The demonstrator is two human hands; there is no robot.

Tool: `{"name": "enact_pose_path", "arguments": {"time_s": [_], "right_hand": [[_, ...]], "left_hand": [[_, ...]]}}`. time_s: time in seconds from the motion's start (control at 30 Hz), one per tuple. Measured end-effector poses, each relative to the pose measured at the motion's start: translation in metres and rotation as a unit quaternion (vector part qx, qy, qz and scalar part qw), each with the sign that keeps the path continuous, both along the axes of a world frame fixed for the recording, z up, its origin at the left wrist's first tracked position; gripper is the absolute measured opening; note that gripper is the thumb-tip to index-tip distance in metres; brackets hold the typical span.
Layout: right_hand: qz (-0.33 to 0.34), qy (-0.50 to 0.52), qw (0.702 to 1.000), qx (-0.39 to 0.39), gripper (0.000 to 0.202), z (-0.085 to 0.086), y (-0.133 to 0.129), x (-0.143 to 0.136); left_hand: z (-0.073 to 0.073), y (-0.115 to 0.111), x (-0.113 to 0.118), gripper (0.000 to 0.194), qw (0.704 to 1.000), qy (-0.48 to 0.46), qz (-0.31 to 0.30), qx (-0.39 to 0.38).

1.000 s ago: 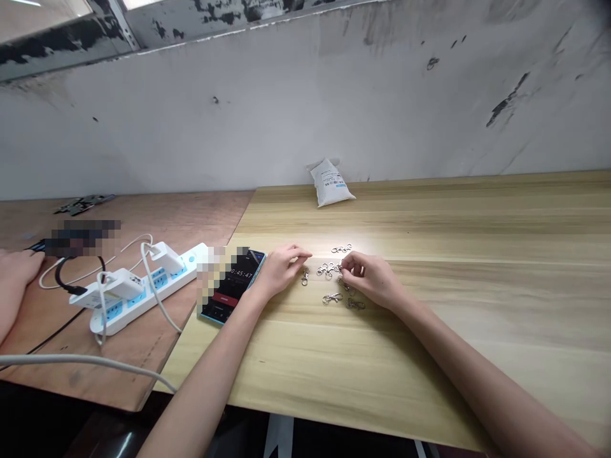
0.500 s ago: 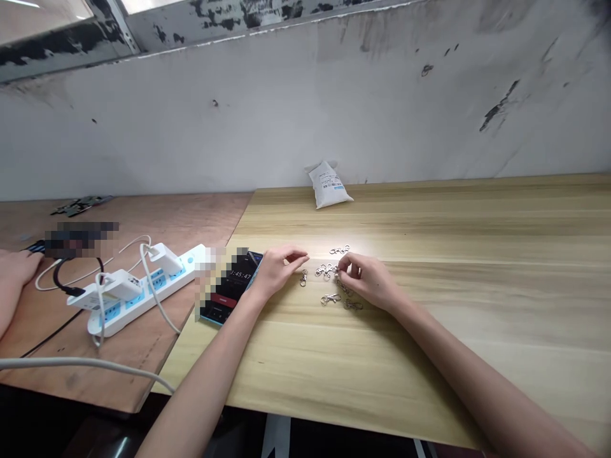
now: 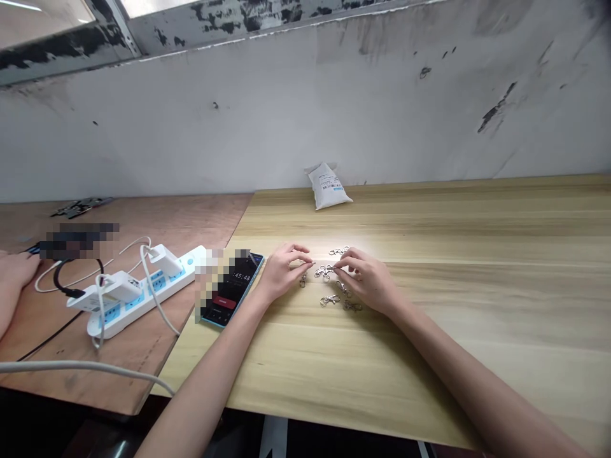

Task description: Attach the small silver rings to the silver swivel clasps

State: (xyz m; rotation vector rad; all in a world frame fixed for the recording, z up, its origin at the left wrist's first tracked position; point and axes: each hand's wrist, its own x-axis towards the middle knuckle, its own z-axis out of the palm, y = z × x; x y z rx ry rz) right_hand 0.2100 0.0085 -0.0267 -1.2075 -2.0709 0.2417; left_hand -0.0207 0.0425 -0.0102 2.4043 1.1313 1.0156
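Both hands are resting on the pale table [image 3: 429,254], working among a scatter of small metal clasps. The left hand [image 3: 282,272] is lying just right of the phone [image 3: 232,287], its fingers curled and its thumb and forefinger pinching together toward the middle clasps [image 3: 324,271]. Whether anything is sitting between those fingertips is too small to tell. One clasp [image 3: 303,279] is lying right under that hand's fingertips, touching or nearly so.

The right hand [image 3: 367,278] is coming in from the other side, fingers bent, tips pointing left and meeting the same small cluster. It is looking like a pinch, but I cannot make out whether it is actually gripping a clasp. The two hands are sitting close, fingertips almost facing each other across the cluster.

More clasps are lying around them: a pair [image 3: 338,250] just beyond the hands in the bright patch of light, one [image 3: 330,299] nearer the table edge, and another [image 3: 352,306] tucked beside the right wrist.

The phone is lying face up with its screen lit, showing a timer, partly blurred over. Far back against the wall a small white bag [image 3: 328,186] is leaning on the table.

Off to the left, on the darker board [image 3: 191,216], a white power strip [image 3: 138,289] is carrying plugged-in chargers and looping cables. At the far left edge another person's hand [image 3: 14,273] is resting on that board, well apart from the clasps.
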Motion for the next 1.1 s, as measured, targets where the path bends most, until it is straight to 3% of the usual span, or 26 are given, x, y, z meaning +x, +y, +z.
{"name": "enact_pose_path", "arguments": {"time_s": [0.17,0.43,0.83,1.1], "right_hand": [[0.019,0.033,0.998,0.053,0.016,-0.001,0.002,-0.002],[0.004,0.032,0.998,0.057,0.013,-0.003,0.003,-0.003],[0.007,0.041,0.997,0.062,0.011,-0.001,0.001,-0.004],[0.045,0.022,0.997,0.053,0.011,-0.003,0.002,-0.003]], "left_hand": [[0.002,-0.003,0.005,0.003,0.999,0.002,-0.028,0.027],[0.0,-0.007,0.012,0.004,0.998,-0.003,-0.061,0.03],[0.003,-0.008,0.013,0.005,0.997,0.009,-0.059,0.039],[0.003,-0.012,0.015,0.011,0.999,0.007,-0.034,0.022]]}}
